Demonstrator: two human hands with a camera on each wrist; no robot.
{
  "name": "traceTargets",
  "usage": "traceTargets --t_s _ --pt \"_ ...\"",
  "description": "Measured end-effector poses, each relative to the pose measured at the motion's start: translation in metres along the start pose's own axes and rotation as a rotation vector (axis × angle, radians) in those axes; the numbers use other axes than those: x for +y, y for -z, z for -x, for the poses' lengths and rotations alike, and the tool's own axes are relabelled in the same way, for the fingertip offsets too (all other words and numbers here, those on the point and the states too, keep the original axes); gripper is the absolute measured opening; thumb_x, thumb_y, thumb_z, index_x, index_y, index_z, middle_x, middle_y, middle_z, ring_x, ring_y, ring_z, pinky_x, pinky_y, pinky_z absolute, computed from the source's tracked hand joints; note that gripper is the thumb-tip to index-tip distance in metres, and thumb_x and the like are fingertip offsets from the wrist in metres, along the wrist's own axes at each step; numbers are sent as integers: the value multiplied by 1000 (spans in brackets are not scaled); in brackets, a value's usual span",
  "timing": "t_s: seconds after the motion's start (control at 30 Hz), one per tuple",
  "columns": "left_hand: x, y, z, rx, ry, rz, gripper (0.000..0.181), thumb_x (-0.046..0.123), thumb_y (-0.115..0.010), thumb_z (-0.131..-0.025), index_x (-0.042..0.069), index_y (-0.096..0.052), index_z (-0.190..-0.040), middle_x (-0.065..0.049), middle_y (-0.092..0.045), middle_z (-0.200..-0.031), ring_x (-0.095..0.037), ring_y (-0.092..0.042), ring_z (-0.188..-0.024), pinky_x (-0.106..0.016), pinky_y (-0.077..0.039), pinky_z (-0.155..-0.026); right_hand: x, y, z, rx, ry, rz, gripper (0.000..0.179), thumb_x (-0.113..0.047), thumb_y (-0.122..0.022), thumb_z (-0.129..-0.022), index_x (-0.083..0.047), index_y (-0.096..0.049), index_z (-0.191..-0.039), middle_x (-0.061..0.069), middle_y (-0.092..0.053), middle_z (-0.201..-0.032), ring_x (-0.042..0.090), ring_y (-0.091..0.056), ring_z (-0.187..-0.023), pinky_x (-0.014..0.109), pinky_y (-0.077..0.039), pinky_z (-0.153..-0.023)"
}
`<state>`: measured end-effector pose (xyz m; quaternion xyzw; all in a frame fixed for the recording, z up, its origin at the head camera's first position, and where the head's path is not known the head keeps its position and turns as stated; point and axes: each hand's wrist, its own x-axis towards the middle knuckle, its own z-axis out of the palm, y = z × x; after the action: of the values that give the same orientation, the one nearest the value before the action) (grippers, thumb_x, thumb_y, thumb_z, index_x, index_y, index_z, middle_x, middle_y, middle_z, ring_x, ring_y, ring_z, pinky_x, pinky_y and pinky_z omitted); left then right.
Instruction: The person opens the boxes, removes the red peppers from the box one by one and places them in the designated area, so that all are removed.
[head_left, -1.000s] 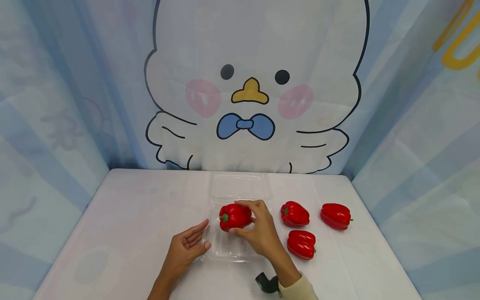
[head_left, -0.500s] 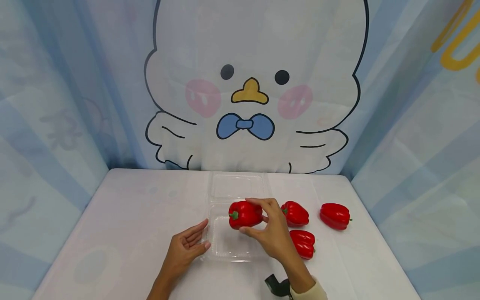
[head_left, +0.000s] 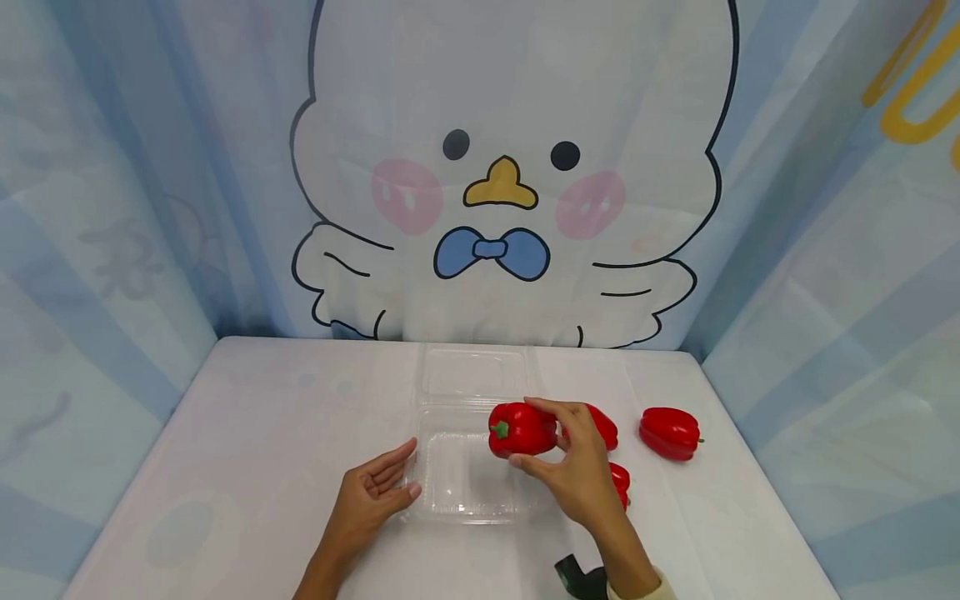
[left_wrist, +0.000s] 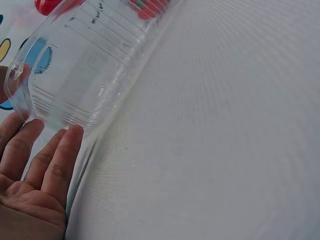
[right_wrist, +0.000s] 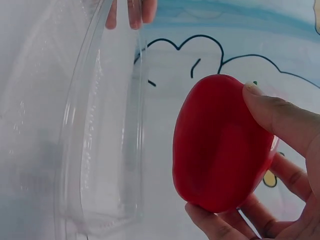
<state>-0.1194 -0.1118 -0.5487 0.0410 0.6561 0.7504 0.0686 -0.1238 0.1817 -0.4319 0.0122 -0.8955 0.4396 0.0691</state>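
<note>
A red bell pepper (head_left: 522, 430) with a green stem is held above the right part of a clear plastic clamshell box (head_left: 450, 492). My right hand (head_left: 581, 471) grips it between thumb and fingers, and the right wrist view shows the pepper (right_wrist: 220, 145) beside the box wall. My left hand (head_left: 375, 492) is at the box's left edge, thumb and fingers spread apart. In the left wrist view its fairly straight fingers (left_wrist: 59, 167) touch the end of the box (left_wrist: 85, 75). The lid (head_left: 476, 373) lies folded back behind the base.
One red pepper (head_left: 670, 433) lies at the far right of the white table (head_left: 270, 450). Two others, a back pepper (head_left: 603, 427) and a front pepper (head_left: 621, 485), are partly hidden by my right hand. A dark curved object (head_left: 581, 579) shows beside the right wrist.
My right hand has carried the pepper to the right, from over the middle of the box towards its right side, covering more of the nearby peppers. The left hand has stayed in place.
</note>
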Motion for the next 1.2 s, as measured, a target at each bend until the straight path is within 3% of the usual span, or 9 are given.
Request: traceTargets --t_s 0.37,0.8,1.2 --pt "-2 -1 -1 18 -14 -2 63 -2 -82 -89 3 -61 -149 -16 -57 -157 -10 -56 -139 -21 -53 -107 9 26 4 41 -17 3 77 -18 -97 -77 -24 -63 -146 12 -55 -139 39 -56 -137 54 -60 -103" --pt "0 -1 0 9 -16 -6 64 -1 -82 -90 2 -59 -150 -16 -56 -158 -15 -55 -142 -19 -53 -107 19 55 8 85 -124 22 81 -22 -96 -80 -24 -58 -152 14 -50 -147 40 -48 -143 58 -52 -108" --pt "-1 0 -1 8 -33 -10 64 -1 -82 -90 0 -59 -149 -18 -55 -158 -18 -54 -143 -20 -53 -107 31 74 14 154 -166 71 84 -18 -96 -79 -22 -57 -153 20 -47 -149 44 -47 -143 59 -51 -108"
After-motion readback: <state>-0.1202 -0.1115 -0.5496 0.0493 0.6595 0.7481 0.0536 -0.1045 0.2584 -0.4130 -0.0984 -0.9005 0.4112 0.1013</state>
